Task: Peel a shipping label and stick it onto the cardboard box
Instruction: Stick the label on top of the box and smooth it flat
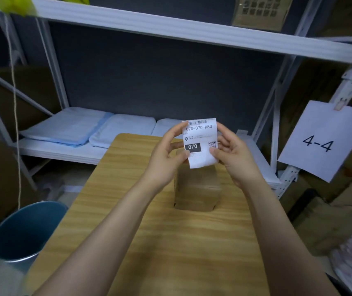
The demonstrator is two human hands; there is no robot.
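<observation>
A white shipping label [200, 142] with a barcode, the text "070-070-A80" and a black "070" block is held upright in the air. My left hand [166, 154] pinches its left edge and my right hand [232, 154] pinches its right edge. Whether its backing is still attached cannot be told. Directly below the label a small brown cardboard box [196, 189] stands on the wooden table [128, 199]; its top is partly hidden by the label and my fingers.
A blue waste bin [23, 231] stands on the floor left of the table. Behind the table a white shelf rack [68, 150] holds folded light-blue pads [68, 129]. A paper sign reading "4-4" [322, 139] hangs at right, above stacked cartons.
</observation>
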